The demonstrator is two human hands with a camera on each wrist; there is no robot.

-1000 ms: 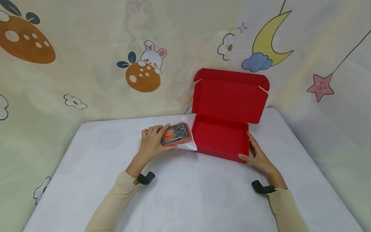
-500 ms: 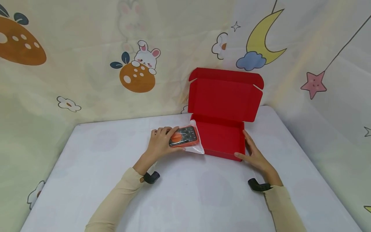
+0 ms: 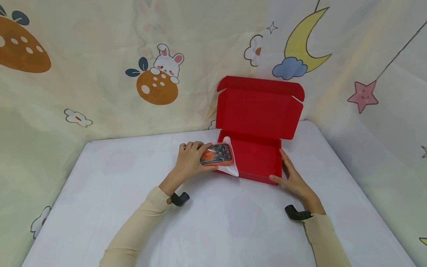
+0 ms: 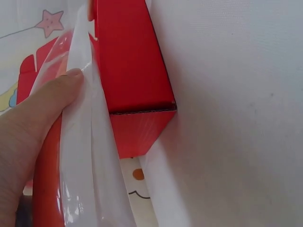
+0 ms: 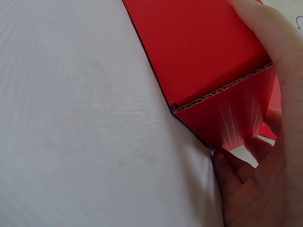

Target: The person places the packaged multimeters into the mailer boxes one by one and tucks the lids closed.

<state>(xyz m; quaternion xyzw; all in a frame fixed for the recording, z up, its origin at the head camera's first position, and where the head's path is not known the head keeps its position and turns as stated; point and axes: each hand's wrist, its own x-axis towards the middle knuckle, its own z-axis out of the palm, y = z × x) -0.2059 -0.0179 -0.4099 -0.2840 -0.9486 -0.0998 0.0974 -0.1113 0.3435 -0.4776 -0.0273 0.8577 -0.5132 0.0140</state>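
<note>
An orange and black multimeter (image 3: 221, 152) in a clear plastic bag (image 3: 231, 171) is gripped by my left hand (image 3: 190, 160). It overlaps the left end of an open red cardboard box (image 3: 258, 159), and whether it touches the box cannot be told. In the left wrist view, my thumb (image 4: 59, 92) presses along the bag beside the box's front corner. My right hand (image 3: 296, 182) holds the box's front right corner. Its thumb (image 5: 262, 23) lies on the front wall, and the other fingers (image 5: 234, 172) reach along the right side wall.
The box lid (image 3: 258, 111) stands raised at the back, near a curtain (image 3: 106, 70) printed with cartoon figures. A white-covered table (image 3: 213, 226) lies under everything. Both wrists carry small black cameras, such as the left wrist camera (image 3: 180, 199).
My left hand has moved right with the bagged multimeter, from beside the box to over its left end. The right hand keeps its place on the box. The head view has shifted slightly.
</note>
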